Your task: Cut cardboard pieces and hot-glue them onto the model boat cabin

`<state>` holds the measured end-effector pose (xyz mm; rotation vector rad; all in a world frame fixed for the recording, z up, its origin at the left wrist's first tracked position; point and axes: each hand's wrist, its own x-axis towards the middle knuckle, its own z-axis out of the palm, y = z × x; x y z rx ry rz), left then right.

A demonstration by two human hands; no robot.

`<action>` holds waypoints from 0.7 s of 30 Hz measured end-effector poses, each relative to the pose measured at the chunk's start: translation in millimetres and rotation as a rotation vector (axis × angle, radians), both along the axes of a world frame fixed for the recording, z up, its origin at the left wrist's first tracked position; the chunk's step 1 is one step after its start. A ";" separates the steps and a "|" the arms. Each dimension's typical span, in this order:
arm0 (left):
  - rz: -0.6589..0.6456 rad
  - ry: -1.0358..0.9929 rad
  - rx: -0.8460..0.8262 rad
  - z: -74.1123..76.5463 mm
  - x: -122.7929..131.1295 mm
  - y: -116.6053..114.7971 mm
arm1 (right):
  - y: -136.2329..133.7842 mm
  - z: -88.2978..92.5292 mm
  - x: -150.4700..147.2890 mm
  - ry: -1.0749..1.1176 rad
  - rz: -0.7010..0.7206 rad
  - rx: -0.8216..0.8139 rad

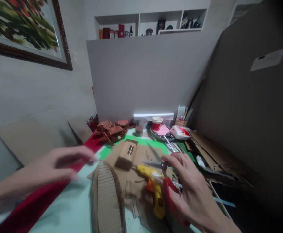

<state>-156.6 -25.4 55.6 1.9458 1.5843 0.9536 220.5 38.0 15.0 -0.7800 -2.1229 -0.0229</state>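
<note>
My right hand (192, 191) grips a pair of red-handled scissors (168, 186), whose blades are spread apart and point up and left. Below the blades lies a yellow glue gun (157, 194) with an orange trigger. My left hand (61, 165), smeared a little by motion, hangs empty with thumb and fingers apart. It is just left of a long cardboard boat hull (108, 197) with a strip-lined deck. Beyond the glue gun's nozzle stands a small cardboard cabin (128, 153) with a cut-out window.
Reddish-brown model pieces (113, 131) are piled at the back left. A red paper cup (157, 124) stands on a cluttered tray at the back. Flat cardboard sheets (214, 155) are stacked on the right, near a pot of brushes (181, 121). A grey panel (146, 77) rises behind.
</note>
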 end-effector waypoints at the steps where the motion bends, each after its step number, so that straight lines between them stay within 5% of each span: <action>1: -0.037 0.032 -0.082 1.7 14.0 15.8 | 1.8 -0.5 0.6 0.026 -0.004 -0.032; 5: -0.122 0.222 -0.093 -3.2 54.8 79.9 | 6.6 -2.0 2.6 0.056 -0.034 -0.085; 9: -0.270 0.278 -0.131 -20.8 71.0 117.0 | 6.7 -4.2 3.4 0.031 -0.031 -0.080; 15: -0.398 0.207 -0.176 -33.6 77.0 134.3 | 7.5 -8.2 3.8 -0.002 -0.027 -0.086; 21: -0.390 0.008 -0.201 -10.8 65.0 115.4 | 4.2 -1.3 4.9 0.021 -0.041 -0.202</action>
